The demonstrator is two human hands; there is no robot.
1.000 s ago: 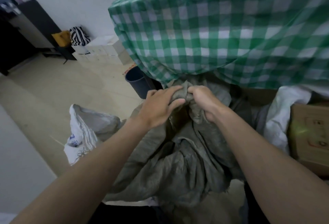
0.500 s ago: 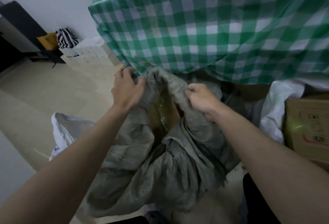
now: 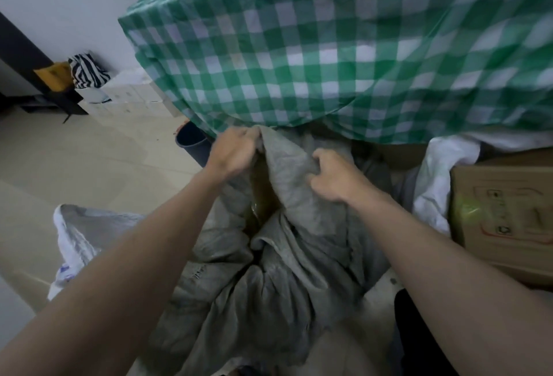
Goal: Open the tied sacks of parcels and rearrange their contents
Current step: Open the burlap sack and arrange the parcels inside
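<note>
The green checked cloth (image 3: 344, 55) drapes the bench at the far side. Just near of it lies your grey sack (image 3: 284, 271), its mouth parted. Your left hand (image 3: 233, 152) grips the left edge; your right hand (image 3: 332, 176) pinches the right flap, fingers curled.

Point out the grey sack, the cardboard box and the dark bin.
grey sack (image 3: 287, 172): head view, on the fabric flap between the hands.
cardboard box (image 3: 505, 214): head view, on its printed top face.
dark bin (image 3: 191, 142): head view, on its outer wall.
</note>
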